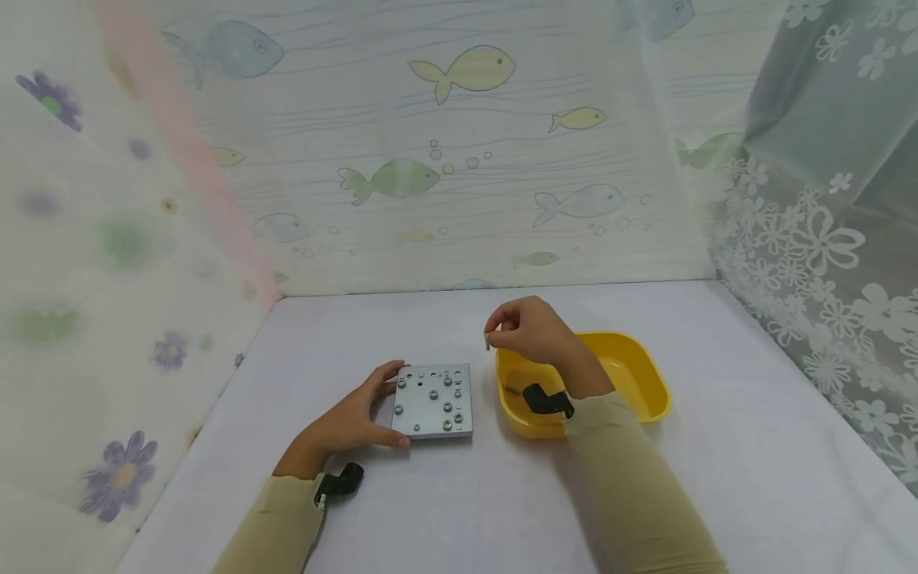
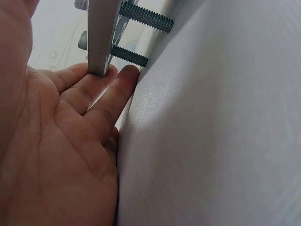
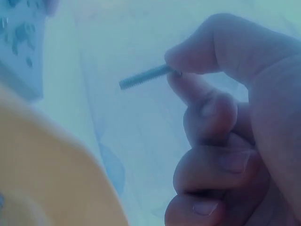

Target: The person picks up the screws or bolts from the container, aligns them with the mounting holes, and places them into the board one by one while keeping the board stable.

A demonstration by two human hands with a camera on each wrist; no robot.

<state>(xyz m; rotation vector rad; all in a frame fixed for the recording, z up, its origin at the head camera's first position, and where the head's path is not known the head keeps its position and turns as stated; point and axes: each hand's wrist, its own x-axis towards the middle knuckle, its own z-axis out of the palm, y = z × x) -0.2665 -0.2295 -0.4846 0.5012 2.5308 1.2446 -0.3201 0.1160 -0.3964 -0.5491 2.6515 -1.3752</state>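
A small, stiff, light screw (image 3: 146,76) is pinched by its head in the right hand (image 1: 534,331), at 12 o'clock above the yellow tray (image 1: 649,375). The metal plate (image 1: 434,400) is steadied at its 9 o'clock edge by the left hand (image 1: 351,422).

Head camera looks down at the plate (image 1: 434,401) from behind; left wrist view hugs its edge; right wrist view, close, glimpses it upper left.
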